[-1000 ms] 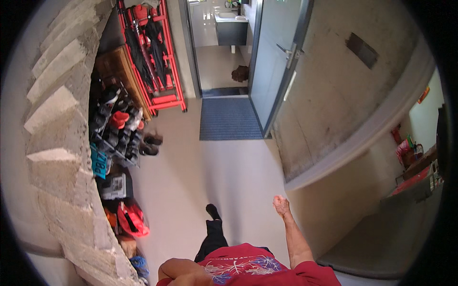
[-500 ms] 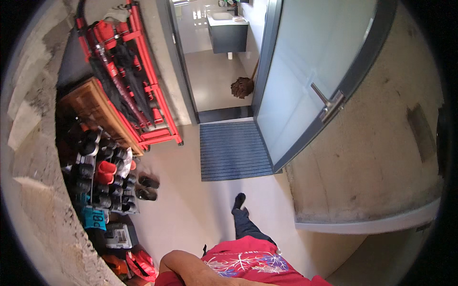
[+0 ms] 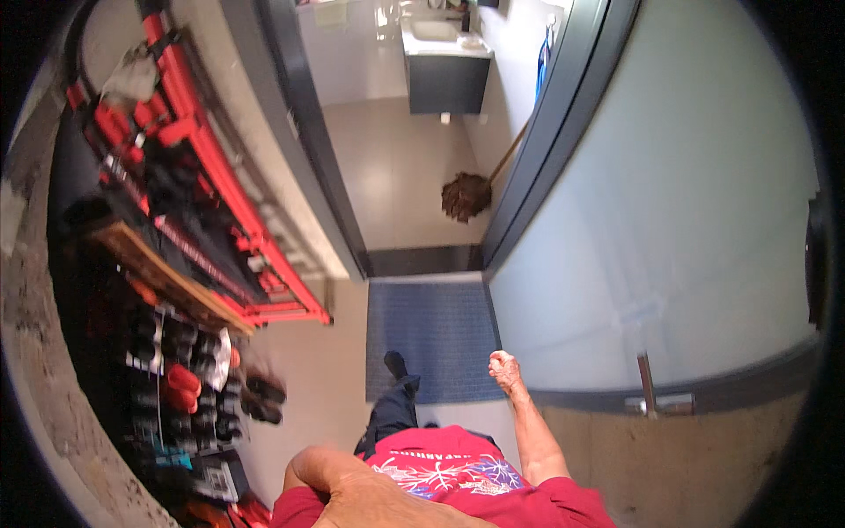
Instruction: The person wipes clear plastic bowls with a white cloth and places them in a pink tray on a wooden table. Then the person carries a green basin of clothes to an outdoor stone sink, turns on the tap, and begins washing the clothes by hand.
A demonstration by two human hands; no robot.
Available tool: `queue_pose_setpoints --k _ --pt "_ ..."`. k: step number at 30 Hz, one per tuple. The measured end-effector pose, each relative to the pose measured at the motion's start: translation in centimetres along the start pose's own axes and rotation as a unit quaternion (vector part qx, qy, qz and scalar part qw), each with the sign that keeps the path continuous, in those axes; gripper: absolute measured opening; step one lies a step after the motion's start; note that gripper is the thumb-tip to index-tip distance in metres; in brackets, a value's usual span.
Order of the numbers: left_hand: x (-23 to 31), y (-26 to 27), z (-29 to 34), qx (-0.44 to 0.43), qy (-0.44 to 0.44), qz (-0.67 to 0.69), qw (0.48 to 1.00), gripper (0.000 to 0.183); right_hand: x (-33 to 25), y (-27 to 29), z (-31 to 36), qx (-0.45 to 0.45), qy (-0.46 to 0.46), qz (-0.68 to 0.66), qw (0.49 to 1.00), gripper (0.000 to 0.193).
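My right hand (image 3: 504, 370) hangs in front of me over the right edge of the blue-grey striped doormat (image 3: 422, 339). Its fingers are curled closed, and nothing shows in them. To its right stands the open frosted-glass door (image 3: 673, 238), whose metal handle (image 3: 648, 385) is apart from the hand. My left arm (image 3: 339, 475) is bent across the lower edge of the head view, and its hand is out of the picture. One dark-shod foot (image 3: 396, 363) is on the mat.
Beyond the dark threshold (image 3: 425, 261) is a washroom with a sink cabinet (image 3: 449, 82) and a brown mop (image 3: 466, 196) leaning right. On the left stand a red metal frame (image 3: 220, 189), a wooden board (image 3: 167, 273), a rack of shoes (image 3: 182, 387) and loose dark shoes (image 3: 262, 400).
I have stepped forward, with a foot now on the mat and the doorway closer. My right hand has come into view. The left arm stays bent.
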State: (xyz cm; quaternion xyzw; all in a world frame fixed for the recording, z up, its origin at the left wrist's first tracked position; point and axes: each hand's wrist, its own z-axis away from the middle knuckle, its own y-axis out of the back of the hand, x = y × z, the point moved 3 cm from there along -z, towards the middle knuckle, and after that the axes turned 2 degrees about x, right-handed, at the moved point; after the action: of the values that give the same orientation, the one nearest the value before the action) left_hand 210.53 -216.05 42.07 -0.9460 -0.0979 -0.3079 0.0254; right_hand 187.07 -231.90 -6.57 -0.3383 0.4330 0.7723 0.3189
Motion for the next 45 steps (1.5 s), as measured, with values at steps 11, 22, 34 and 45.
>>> queue_pose_setpoints --k 11,22,34,45 --pt "8.4 18.0 9.9 0.188 -0.15 -0.243 0.94 0.053 4.9 -3.3 -5.4 -0.096 -0.094 0.279 0.951 0.027" --pt "9.5 40.0 11.4 0.147 0.035 -0.168 0.974 0.059 -4.2 1.1 -21.1 -0.039 -0.143 0.215 0.965 0.023" --pt "9.6 40.6 37.3 0.796 0.359 -0.277 0.401 0.033 -30.0 -3.9 -42.4 -0.118 -0.047 0.112 0.986 0.022" --pt "5.4 36.4 44.0 0.907 0.336 -0.174 0.184 0.029 -27.4 -5.9 -49.5 -0.257 -0.086 0.399 0.876 0.031"
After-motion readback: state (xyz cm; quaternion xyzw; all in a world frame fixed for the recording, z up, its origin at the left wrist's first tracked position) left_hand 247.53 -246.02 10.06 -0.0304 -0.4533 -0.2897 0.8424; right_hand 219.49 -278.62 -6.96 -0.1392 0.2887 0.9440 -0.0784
